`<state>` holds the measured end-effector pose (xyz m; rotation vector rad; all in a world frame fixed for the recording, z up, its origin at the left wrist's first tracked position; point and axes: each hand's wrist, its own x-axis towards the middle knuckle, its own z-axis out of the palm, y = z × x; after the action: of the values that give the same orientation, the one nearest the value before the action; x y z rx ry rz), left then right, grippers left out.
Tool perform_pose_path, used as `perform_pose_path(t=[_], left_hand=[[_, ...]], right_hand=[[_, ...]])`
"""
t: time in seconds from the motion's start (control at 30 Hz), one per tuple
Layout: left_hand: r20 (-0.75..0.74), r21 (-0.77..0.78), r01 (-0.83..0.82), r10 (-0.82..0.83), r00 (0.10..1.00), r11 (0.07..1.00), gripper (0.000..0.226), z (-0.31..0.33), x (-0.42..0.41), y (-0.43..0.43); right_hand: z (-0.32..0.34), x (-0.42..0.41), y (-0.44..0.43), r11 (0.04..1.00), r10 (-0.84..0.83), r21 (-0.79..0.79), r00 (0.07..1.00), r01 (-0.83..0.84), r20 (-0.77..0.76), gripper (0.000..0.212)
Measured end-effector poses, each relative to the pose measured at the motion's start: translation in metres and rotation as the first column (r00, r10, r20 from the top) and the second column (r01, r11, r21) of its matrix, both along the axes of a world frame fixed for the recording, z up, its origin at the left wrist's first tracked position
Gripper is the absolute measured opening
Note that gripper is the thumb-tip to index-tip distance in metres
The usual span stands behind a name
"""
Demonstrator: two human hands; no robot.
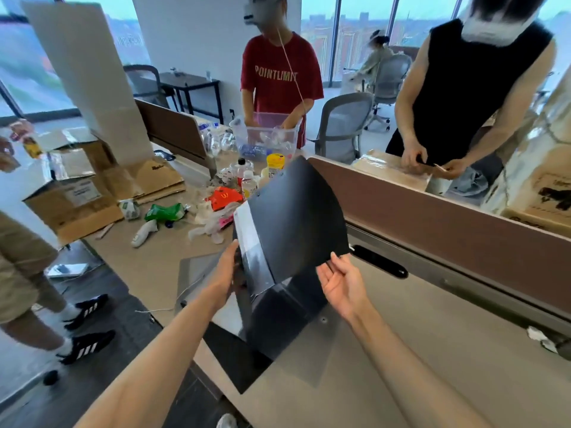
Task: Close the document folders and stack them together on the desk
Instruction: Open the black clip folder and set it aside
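A black document folder [293,217] stands raised above the desk [432,350], its cover curved upward and a white sheet showing at its left edge. My left hand [227,270] grips the folder's left side near the spine. My right hand [341,282] holds the lower right corner of the raised cover with its fingertips, palm turned up. Under it on the desk lie another dark folder [278,329] and a black one [228,356] that juts over the desk's front edge.
A brown partition [448,211] runs along the desk's far side. Bottles, wrappers and plastic bags clutter the desk at the left [216,193], beside cardboard boxes [74,193]. Two people stand behind the partition, and another stands at the left.
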<state>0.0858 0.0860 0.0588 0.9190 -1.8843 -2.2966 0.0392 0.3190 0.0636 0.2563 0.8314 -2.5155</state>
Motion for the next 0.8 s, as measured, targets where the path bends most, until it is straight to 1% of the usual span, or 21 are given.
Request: perform_pose_path(t=[0.1, 0.13, 0.17, 0.23, 0.3, 0.37, 0.47, 0.57, 0.63, 0.7, 0.73, 0.77, 0.8], left_hand=[[-0.157, 0.122, -0.003, 0.022, 0.987, 0.993, 0.051, 0.022, -0.007, 0.006], [-0.195, 0.148, -0.007, 0.036, 0.98, 0.989, 0.05, 0.023, -0.01, 0.006], [-0.237, 0.175, -0.017, 0.059, 0.97, 0.984, 0.051, 0.025, -0.012, 0.008], [-0.259, 0.207, -0.064, 0.118, 0.959, 0.976, 0.052, 0.022, -0.018, 0.012], [-0.236, 0.218, -0.086, 0.138, 0.962, 0.972, 0.048, 0.015, -0.023, 0.015], [-0.205, 0.25, -0.117, 0.17, 0.964, 0.961, 0.045, 0.006, -0.029, 0.016], [-0.138, 0.241, -0.197, 0.234, 0.962, 0.95, 0.041, -0.004, -0.043, 0.02], [-0.085, 0.217, -0.183, 0.206, 0.975, 0.959, 0.039, -0.019, -0.054, 0.027], [-0.073, 0.202, -0.133, 0.15, 0.986, 0.97, 0.044, -0.028, -0.059, 0.029], [-0.068, 0.188, -0.055, 0.069, 0.995, 0.981, 0.047, -0.035, -0.064, 0.027], [-0.066, 0.181, -0.02, 0.033, 0.997, 0.983, 0.047, -0.038, -0.067, 0.028], [-0.061, 0.167, 0.017, -0.007, 0.998, 0.986, 0.046, -0.039, -0.071, 0.029], [-0.055, 0.149, 0.056, -0.048, 0.997, 0.987, 0.047, -0.04, -0.075, 0.03]], right_hand=[[0.015, 0.003, 0.009, 0.996, 0.08, -0.02, 0.993, -0.082, -0.084, 0.047], [0.017, 0.002, 0.013, 0.996, 0.092, -0.011, 0.991, -0.094, -0.1, 0.046], [0.019, 0.001, 0.017, 0.995, 0.102, 0.009, 0.988, -0.101, -0.119, 0.04], [0.021, 0.0, 0.027, 0.991, 0.102, 0.098, 0.983, -0.088, -0.152, 0.027], [0.016, -0.002, 0.037, 0.972, 0.096, 0.227, 0.978, -0.052, -0.187, 0.02], [0.009, -0.005, 0.047, 0.931, 0.083, 0.364, 0.979, -0.01, -0.187, 0.016], [-0.003, -0.006, 0.059, 0.807, 0.071, 0.589, 0.985, 0.035, -0.157, 0.012], [-0.019, -0.007, 0.065, 0.666, -0.028, 0.74, 0.995, 0.092, -0.098, 0.005], [-0.029, -0.011, 0.071, 0.505, -0.112, 0.852, 0.989, 0.14, -0.096, 0.003], [-0.038, -0.015, 0.078, 0.352, -0.129, 0.929, 0.989, 0.112, -0.071, 0.007], [-0.043, -0.017, 0.082, 0.301, -0.116, 0.95, 0.992, 0.084, -0.051, 0.009], [-0.047, -0.017, 0.085, 0.278, -0.1, 0.959, 0.994, 0.06, -0.033, 0.012], [-0.051, -0.019, 0.087, 0.277, -0.095, 0.96, 0.995, 0.047, -0.021, 0.015]])
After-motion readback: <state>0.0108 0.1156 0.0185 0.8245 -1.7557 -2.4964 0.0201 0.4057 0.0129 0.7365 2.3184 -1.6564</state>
